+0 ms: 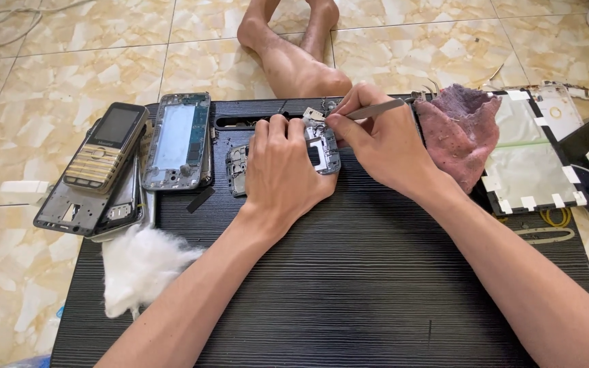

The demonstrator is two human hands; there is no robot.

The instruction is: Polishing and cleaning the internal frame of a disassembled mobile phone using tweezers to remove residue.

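the left hand (282, 170) lies palm down on a small phone frame (324, 151), fingers curled over its top edge, pinning it to the black board (349, 272). the frame sits at the far middle of the board, mostly hidden under the hand; only its right side with a window-like cutout shows. just left of the hand, a second small metal part (236, 169) peeks out, touching the board.

the right hand (376, 143) is closed around tweezers (369, 110), pinched between thumb and fingers. the tips point left and meet the top of the frame, right beside the left fingertips. a small pale chip (313, 114) sits at the tips; whether the tweezers clamp it, i cannot tell.

behind the hands, a slot (240, 123) runs along the board's far edge. to the left, a stripped phone chassis (177, 141) lies upright on the board's corner. further left, a keypad phone (106, 148) rests on a pile of housings (83, 211) that hangs over the board onto the tile floor (35, 82). a tuft of white cotton (139, 267) lies near the left forearm.

to the right, a purple rag (459, 129) lies beside the right wrist, overlapping a taped screen panel (530, 153). a yellow wire (557, 217) shows beneath it. the person's bare feet (294, 41) rest on the tiles beyond the board.
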